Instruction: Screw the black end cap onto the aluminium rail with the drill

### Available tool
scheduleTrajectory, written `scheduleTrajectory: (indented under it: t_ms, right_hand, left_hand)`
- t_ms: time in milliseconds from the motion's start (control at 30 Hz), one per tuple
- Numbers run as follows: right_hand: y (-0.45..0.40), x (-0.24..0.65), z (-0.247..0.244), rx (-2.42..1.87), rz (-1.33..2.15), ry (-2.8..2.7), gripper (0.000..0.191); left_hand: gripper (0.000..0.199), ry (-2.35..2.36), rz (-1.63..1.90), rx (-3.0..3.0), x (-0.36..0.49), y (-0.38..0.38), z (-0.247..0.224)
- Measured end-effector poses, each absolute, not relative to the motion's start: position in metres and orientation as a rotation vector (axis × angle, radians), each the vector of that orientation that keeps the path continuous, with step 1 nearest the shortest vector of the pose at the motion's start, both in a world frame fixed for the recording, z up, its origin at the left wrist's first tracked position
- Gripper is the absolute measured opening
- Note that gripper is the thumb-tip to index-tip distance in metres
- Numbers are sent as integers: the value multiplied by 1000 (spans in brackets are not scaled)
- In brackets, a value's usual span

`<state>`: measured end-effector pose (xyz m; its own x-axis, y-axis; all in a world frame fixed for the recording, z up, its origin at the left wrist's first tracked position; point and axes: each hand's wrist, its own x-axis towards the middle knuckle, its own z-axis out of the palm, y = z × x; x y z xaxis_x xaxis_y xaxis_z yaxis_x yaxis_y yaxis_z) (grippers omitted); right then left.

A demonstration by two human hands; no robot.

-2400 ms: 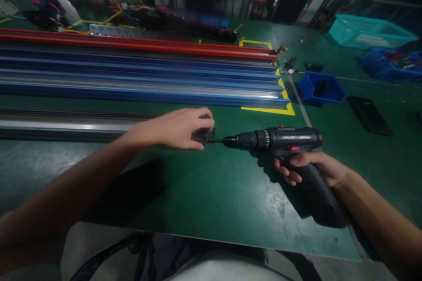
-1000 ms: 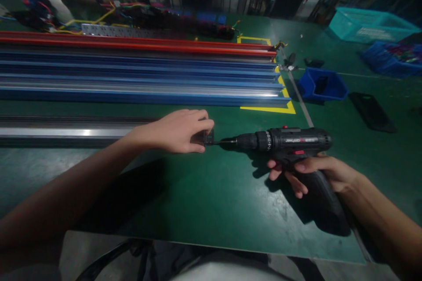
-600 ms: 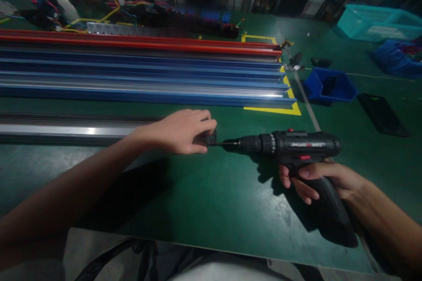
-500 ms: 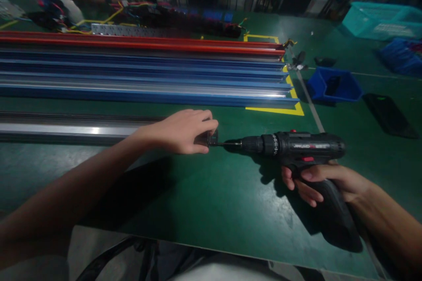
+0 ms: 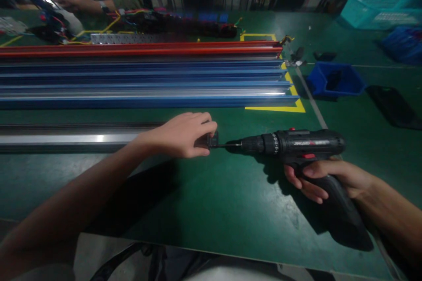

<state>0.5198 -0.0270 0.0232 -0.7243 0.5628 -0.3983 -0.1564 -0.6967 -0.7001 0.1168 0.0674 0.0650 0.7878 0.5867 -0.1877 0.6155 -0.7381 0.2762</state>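
Drill (image 5: 310, 144) | gripped by right fingers (image 5: 313, 191) | bit (image 5: 231, 145) meets profile end (image 5: 213, 140) | left fingers (image 5: 207, 128) clasp it

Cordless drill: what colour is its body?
The drill has a black body with red accents; clearest in the head view.

Glossy painted and bare metal over a smooth green tabletop (image 5: 211, 202)
The near rail (image 5: 69, 139) looks like polished silvery metal; the blue rails (image 5: 148, 83) gleam glossily; the drill (image 5: 306, 144) looks matt black plastic; the turquoise bin (image 5: 376, 10) looks like smooth plastic.
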Motion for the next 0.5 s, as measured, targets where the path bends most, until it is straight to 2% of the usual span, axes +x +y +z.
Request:
scheduleTrajectory:
  t_ms: [500]
  right_hand:
    - [-26, 521, 21, -885, 2417, -907, 22]
  left_hand:
    - [34, 899, -95, 2675, 115, 67, 64]
